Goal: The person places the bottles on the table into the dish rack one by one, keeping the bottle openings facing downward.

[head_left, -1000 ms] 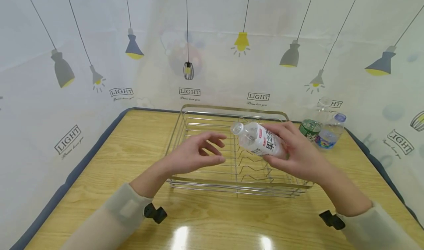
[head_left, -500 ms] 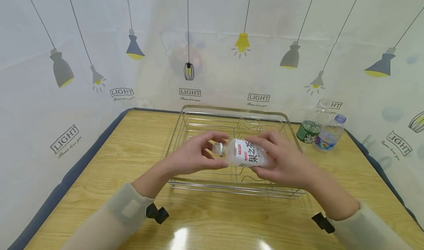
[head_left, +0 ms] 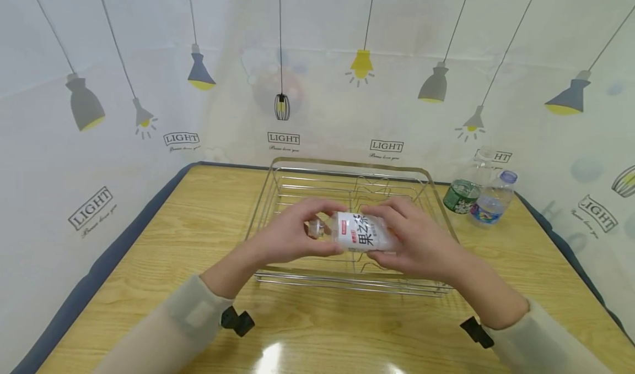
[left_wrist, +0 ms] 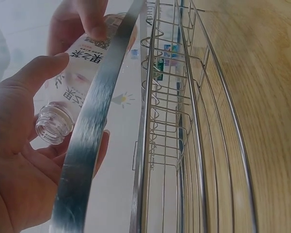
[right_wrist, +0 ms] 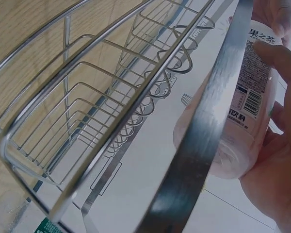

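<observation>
A clear plastic bottle [head_left: 353,232] with a white label lies on its side between my hands, above the wire rack [head_left: 351,277]. My right hand [head_left: 421,243] grips its base end, thumb below and fingers over the top. From the other side my left hand [head_left: 285,235] curls round the neck end, its thumb and fingertips at the bottle's shoulder. In the left wrist view the threaded mouth of the bottle [left_wrist: 82,77] shows without a cap. The right wrist view shows the bottle's pinkish clear base and a barcode behind the rack's flat rim [right_wrist: 203,126].
A clear bottle with a green label [head_left: 461,196] and another with a purple cap [head_left: 493,199] stand at the right, beside the rack. The wooden table [head_left: 159,242] ends at a printed curtain [head_left: 327,104] behind and on both sides.
The right hand has brought the bottle left and down, turning it more level. The left hand, earlier apart from the bottle, now has its fingers round the neck end.
</observation>
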Tool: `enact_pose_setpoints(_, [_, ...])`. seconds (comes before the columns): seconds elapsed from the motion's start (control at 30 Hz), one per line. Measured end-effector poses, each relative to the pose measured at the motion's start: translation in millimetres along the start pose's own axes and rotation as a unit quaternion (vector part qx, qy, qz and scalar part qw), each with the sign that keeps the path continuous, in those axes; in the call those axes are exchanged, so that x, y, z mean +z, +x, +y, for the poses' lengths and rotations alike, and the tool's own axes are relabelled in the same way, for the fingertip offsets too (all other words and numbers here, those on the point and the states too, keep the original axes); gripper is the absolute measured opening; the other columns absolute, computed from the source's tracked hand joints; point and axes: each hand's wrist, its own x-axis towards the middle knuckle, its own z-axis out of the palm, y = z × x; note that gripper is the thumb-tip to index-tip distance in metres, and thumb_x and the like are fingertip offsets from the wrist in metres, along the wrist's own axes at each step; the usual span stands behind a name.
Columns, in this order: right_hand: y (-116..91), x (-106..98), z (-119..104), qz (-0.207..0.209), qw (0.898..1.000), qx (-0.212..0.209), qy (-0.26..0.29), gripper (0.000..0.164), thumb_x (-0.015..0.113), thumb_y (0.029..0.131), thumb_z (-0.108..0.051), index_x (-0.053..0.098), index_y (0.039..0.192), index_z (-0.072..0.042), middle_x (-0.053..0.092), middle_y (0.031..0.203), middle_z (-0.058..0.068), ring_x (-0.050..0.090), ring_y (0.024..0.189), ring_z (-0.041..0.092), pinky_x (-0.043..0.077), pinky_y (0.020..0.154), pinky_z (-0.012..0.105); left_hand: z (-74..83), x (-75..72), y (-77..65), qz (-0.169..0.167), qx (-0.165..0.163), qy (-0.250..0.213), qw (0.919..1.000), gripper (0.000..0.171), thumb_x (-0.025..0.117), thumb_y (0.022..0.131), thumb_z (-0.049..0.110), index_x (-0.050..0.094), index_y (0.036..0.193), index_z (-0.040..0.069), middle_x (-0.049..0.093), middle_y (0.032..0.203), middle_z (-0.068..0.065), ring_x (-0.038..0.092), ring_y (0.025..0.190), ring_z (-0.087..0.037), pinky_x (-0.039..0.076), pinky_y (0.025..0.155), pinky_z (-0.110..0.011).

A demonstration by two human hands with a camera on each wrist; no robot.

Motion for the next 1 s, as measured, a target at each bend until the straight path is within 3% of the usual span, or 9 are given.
enact_pose_setpoints(0.27, [-3, -6, 4, -0.013, 0.998, 0.047, 0.032, 0.075, 0.099, 0.082, -0.027, 0.064, 0.148, -0.015, 0.065, 0.137, 0.006, 0.065, 0.114, 0.019, 0.062, 0.087, 0.038, -2.9, -3.4, -4.0, 0.014, -0.017, -0.018, 0.9996, 0.067, 0.092, 0.089, 0.019, 0.063, 0.149, 0.02, 0.064, 0.141, -0.004, 0.07, 0.12, -0.035, 0.064, 0.086, -0.038])
enact_pose_setpoints(0.57, [-14, -17, 15, -0.008, 0.996, 0.079, 0.037, 0.08, 0.098, 0.082, -0.022, 0.06, 0.152, -0.018, 0.061, 0.144, 0.008, 0.065, 0.122, 0.026, 0.063, 0.088, 0.046, -8.8, -9.7, -9.8, 0.019, -0.037, -0.044, 0.9982, 0.067, 0.09, 0.09, 0.016, 0.058, 0.149, 0.017, 0.064, 0.144, -0.004, 0.071, 0.118, -0.024, 0.064, 0.088, -0.038])
enact_pose_setpoints(0.8, [-23, -23, 22, -0.022, 0.993, 0.092, 0.071, 0.083, 0.095, 0.086, -0.013, 0.053, 0.157, -0.015, 0.057, 0.149, 0.007, 0.063, 0.132, 0.029, 0.063, 0.095, 0.053, -12.3, -13.4, -12.7, 0.027, -0.038, -0.059, 0.9972, 0.064, 0.087, 0.09, 0.008, 0.055, 0.146, 0.015, 0.06, 0.146, -0.006, 0.07, 0.122, -0.026, 0.064, 0.092, -0.039])
enact_pose_setpoints(0.87, [-23, -23, 24, -0.019, 0.993, 0.087, 0.08, 0.084, 0.095, 0.085, -0.01, 0.052, 0.158, -0.013, 0.06, 0.147, 0.006, 0.062, 0.132, 0.028, 0.061, 0.101, 0.047, -13.1, -13.8, -12.6, 0.028, -0.038, -0.063, 0.9969, 0.065, 0.086, 0.089, 0.007, 0.055, 0.146, 0.014, 0.059, 0.146, -0.007, 0.069, 0.122, -0.026, 0.064, 0.093, -0.039])
enact_pose_setpoints(1.0, [-23, -23, 27, -0.004, 0.993, 0.07, 0.093, 0.086, 0.094, 0.083, -0.003, 0.051, 0.157, -0.009, 0.064, 0.139, 0.004, 0.063, 0.126, 0.022, 0.052, 0.109, 0.022, -14.0, -14.0, -12.3, 0.026, -0.039, -0.071, 0.9964, 0.065, 0.086, 0.089, 0.005, 0.055, 0.145, 0.014, 0.059, 0.146, -0.007, 0.069, 0.124, -0.028, 0.065, 0.095, -0.04])
